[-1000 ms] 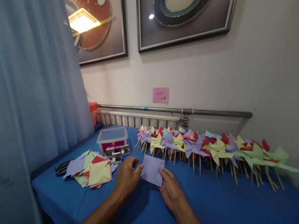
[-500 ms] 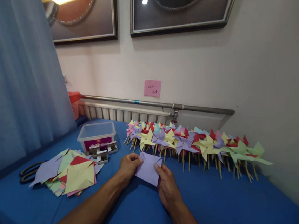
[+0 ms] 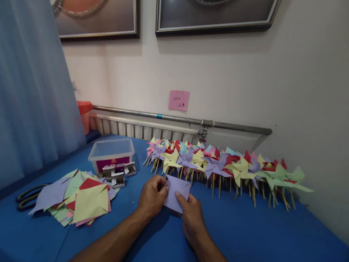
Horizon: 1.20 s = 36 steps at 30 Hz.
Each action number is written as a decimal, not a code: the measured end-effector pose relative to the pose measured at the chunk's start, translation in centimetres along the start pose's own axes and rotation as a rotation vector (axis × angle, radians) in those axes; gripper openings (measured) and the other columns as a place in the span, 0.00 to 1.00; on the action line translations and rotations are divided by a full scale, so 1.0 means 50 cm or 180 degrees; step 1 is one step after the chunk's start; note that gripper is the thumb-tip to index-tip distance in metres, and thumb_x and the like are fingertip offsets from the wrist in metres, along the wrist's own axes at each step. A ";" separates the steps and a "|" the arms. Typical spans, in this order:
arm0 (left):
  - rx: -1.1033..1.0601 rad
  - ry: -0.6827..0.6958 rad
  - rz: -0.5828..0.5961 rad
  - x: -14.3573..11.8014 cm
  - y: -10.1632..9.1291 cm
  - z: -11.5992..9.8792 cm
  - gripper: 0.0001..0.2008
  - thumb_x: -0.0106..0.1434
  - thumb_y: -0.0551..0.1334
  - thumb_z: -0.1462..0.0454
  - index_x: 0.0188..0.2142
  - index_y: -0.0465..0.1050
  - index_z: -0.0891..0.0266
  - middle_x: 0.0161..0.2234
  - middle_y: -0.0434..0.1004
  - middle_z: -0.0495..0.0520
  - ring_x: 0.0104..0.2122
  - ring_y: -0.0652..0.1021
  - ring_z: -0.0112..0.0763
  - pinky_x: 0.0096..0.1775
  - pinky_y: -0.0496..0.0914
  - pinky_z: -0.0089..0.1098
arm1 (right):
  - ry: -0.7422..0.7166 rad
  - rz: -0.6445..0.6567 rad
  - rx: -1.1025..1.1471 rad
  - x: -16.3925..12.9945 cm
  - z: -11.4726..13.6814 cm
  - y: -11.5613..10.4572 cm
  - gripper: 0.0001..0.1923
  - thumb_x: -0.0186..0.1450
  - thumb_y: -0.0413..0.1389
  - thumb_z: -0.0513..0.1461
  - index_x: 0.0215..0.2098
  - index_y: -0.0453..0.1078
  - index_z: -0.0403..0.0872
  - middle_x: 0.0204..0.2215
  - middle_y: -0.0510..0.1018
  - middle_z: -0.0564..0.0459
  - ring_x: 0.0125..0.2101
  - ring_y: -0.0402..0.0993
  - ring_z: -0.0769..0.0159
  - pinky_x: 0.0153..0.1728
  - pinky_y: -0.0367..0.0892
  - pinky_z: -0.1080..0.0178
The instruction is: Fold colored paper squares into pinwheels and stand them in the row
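A lilac paper square (image 3: 177, 192) sits between my two hands, held just above the blue table (image 3: 275, 239) near its middle, in front of the row of pinwheels (image 3: 220, 166). My left hand (image 3: 152, 195) pinches the paper's left edge, the grip pressed together on it with thumb and fingertips curled over the top corner. My right hand (image 3: 191, 216) holds the lower right part, thumb lying on the sheet's face and fingers tucked beneath, so that grip too is closed on the paper. The sheet looks tilted, one corner pointing up toward the pinwheels, and a fold or cut line shows faintly across it.

Just beyond the paper, the finished pinwheels in yellow, red, lilac, green and pink lie side by side on thin wooden sticks, stretching from the table's middle to its right side against the wall. To my left lies a loose heap of cut paper pieces (image 3: 75, 197) in the same colours, a yellow one on top. Black scissors (image 3: 28, 196) rest at the heap's far left edge, partly under it. Behind the heap stands a clear plastic tub (image 3: 112, 154) with a purple label, and small open boxes (image 3: 117, 174) lie touching its front. A radiator (image 3: 137, 129) and a metal pipe (image 3: 178, 119) run along the wall, a pink note (image 3: 179, 100) stuck above them. A blue curtain (image 3: 20, 91) hangs at left.
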<state>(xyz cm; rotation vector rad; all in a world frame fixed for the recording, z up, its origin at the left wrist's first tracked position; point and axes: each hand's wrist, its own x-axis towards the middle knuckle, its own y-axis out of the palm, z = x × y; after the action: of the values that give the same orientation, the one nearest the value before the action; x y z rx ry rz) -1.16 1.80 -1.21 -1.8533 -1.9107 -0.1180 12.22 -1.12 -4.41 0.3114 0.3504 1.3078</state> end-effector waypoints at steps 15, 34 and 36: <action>0.0717 0.1100 0.0356 -0.014 -0.007 -0.008 0.07 0.64 0.59 0.69 0.32 0.75 0.61 0.33 0.79 0.53 0.35 0.78 0.33 0.39 0.69 0.31 | 0.0072 0.0021 0.0298 -0.009 0.019 0.002 0.20 0.54 0.68 0.54 0.35 0.78 0.47 0.31 0.86 0.48 0.33 0.82 0.53 0.32 0.73 0.59; -0.1062 -0.1172 0.0736 0.010 -0.003 0.004 0.14 0.46 0.71 0.55 0.24 0.74 0.64 0.20 0.71 0.48 0.22 0.69 0.27 0.28 0.62 0.29 | -0.0456 -0.0025 -0.0626 -0.004 0.013 -0.006 0.16 0.55 0.67 0.47 0.39 0.80 0.48 0.30 0.86 0.53 0.28 0.79 0.58 0.29 0.71 0.62; -0.1084 -0.1205 0.0714 0.011 -0.003 0.008 0.15 0.45 0.72 0.54 0.23 0.74 0.64 0.19 0.71 0.47 0.21 0.68 0.26 0.27 0.61 0.29 | -0.0444 0.0043 -0.0622 -0.004 0.013 -0.007 0.16 0.55 0.67 0.47 0.39 0.80 0.48 0.30 0.86 0.53 0.28 0.79 0.58 0.29 0.71 0.61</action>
<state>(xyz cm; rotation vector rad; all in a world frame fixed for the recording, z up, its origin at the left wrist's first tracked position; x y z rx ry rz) -1.37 2.42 -1.32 -2.4525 -2.0008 -0.0193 12.76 -1.40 -3.93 0.2386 0.1016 1.3142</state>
